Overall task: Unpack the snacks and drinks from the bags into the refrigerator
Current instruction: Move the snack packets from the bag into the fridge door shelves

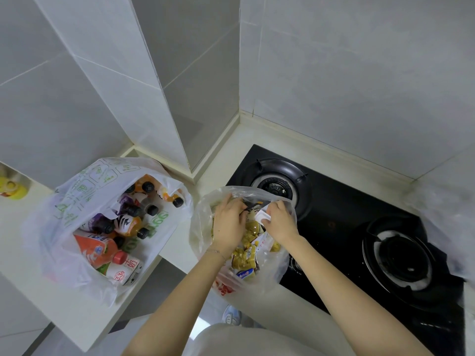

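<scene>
Snacks (245, 255) in yellow-green wrappers fill the clear bag (279, 265), which sits on the bench (231, 155) against the left edge of the black stove (347, 227). I see both hands inside the bag's mouth. My left hand (230, 219) curls its fingers round what looks like a dark wrapper (253, 205), though blur makes that hard to tell. My right hand (281, 222) pinches a small white packet (264, 217). A white printed bag (51, 227) stands just beside the clear one on the left, open at the top and packed with bottles (128, 222).
</scene>
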The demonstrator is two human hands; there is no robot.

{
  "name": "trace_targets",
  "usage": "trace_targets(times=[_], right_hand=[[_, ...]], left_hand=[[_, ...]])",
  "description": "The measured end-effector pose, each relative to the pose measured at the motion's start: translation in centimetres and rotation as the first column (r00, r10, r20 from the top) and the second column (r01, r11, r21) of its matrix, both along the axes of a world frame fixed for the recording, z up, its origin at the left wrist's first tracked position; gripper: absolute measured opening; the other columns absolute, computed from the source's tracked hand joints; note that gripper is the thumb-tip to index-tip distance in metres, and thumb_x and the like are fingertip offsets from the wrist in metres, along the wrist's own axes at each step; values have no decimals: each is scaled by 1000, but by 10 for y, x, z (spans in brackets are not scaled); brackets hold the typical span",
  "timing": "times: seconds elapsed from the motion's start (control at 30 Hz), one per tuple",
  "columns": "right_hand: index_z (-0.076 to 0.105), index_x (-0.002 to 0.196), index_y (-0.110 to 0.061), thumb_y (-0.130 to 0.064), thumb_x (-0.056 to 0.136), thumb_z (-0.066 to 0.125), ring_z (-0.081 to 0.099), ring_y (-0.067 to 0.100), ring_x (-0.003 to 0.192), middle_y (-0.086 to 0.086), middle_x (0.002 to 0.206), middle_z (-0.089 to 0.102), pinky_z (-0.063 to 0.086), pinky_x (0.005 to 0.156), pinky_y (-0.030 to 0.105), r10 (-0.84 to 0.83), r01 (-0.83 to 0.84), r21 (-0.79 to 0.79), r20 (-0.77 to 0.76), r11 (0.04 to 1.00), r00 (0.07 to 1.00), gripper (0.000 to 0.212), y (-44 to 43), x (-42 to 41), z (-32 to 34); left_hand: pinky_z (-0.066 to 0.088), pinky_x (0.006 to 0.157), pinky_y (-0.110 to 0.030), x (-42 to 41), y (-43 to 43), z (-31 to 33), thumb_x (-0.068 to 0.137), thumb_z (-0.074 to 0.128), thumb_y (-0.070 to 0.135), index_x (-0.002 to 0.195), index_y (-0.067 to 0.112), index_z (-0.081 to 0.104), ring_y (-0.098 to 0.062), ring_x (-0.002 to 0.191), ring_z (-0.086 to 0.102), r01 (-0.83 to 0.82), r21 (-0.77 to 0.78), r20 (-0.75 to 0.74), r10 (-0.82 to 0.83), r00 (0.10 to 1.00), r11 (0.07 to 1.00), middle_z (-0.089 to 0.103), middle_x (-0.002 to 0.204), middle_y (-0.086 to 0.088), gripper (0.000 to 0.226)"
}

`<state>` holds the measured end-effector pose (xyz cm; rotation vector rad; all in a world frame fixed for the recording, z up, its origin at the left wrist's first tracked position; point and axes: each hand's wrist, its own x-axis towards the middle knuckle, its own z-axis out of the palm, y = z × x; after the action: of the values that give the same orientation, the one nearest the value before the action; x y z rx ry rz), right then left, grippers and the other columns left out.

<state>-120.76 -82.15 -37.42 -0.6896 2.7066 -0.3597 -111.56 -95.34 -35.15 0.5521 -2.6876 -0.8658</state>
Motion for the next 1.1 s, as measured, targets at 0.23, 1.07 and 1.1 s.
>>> trace_targets(times=[0.23, 1.07, 1.1], right_hand=[[57, 105, -10, -28, 90, 63, 55, 26, 106, 8, 106, 63, 44, 88, 35, -45, 44, -50, -12, 998, 999, 23, 1, 2, 2], [58, 109, -9, -14, 90, 65, 62, 10, 95, -2, 101, 64, 49, 73, 14, -193, 352, -745, 295, 567, 936, 21, -2, 35, 73], [59, 108, -6, -11, 90, 64, 62, 6, 94, -3, 99, 62, 49, 72, 12, -170, 342, -762, 299, 550, 939, 20, 1, 38, 78]], left_hand=[[43, 88, -33, 12, 4, 21, 94, 57, 10, 102, 9, 66, -20, 95, 51, -44, 135, -16, 46, 999, 990, 66, 96, -5, 13], [56, 76, -28, 53, 9, 66, 94, 61, 17, 95, 27, 65, -2, 76, 67, -157, 590, -77, 249, 965, 792, 71, 85, 1, 10], [58, 79, -35, 59, 13, 66, 94, 61, 19, 98, 22, 66, -9, 80, 69, -171, 615, -88, 282, 955, 770, 72, 87, -2, 7]])
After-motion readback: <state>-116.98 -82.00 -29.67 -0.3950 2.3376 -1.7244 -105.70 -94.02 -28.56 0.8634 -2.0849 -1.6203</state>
